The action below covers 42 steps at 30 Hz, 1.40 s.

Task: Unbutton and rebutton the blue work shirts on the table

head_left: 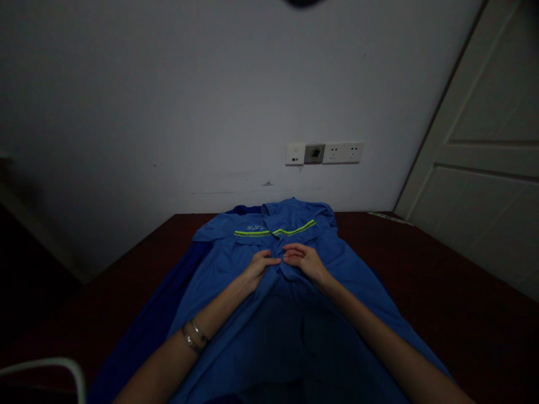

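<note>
A blue work jacket (236,264) with yellow-green stripes and light lettering on the chest lies spread out, its collar toward the wall. Both my hands meet at its front opening, just below the stripes. With thumb and fingers, my left hand (260,266) pinches the left front edge. Opposite it, my right hand (305,261) grips the right front edge, its fingertips close to the left thumb. Below the hands the front panels part and show the dark inside. Any button between the fingers is too small to make out. Silver bangles circle my left wrist.
The jacket rests on a dark red-brown table (366,238) against a pale wall. Wall sockets (343,152) sit above its far edge. A white panelled door (484,185) stands at the right. A white curved tube (54,363) shows at the lower left.
</note>
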Motion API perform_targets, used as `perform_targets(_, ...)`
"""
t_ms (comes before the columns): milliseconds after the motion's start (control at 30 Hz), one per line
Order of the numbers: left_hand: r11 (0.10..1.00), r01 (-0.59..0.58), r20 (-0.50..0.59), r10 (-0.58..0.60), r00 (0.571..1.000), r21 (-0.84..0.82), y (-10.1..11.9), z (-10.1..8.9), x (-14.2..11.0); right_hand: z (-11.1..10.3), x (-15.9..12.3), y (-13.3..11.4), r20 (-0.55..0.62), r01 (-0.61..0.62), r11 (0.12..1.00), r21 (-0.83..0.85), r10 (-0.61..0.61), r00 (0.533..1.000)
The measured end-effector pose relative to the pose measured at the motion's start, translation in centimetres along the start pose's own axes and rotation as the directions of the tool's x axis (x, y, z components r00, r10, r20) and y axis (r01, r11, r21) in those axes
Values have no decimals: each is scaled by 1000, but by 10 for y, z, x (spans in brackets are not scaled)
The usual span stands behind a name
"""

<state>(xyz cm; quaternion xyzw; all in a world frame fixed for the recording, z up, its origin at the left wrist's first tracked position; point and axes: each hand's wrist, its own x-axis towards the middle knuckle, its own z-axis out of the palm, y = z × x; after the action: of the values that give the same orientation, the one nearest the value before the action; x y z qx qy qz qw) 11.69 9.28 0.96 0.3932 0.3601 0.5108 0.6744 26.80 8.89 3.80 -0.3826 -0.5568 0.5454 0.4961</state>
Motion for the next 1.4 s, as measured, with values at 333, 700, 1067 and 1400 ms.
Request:
perform_targets(333, 924, -264, 47, 261, 964, 276, -3, 9, -4, -1, -3, 1, -118, -169, 969, 180, 192, 974)
perform_targets(700, 826, -416, 166, 382, 909, 381, -6, 11, -7, -3, -2, 2, -128, -204, 966, 156, 225, 966)
perform_targets(1067, 689, -512, 204, 481, 853, 513, -8, 11, -11, -7, 1, 9, -89, -204, 968, 144, 218, 972)
perform_targets(1400, 788, -458, 100, 460, 882, 412, -7, 8, -4, -21, -3, -15, 53, 165, 891, -424, -157, 986)
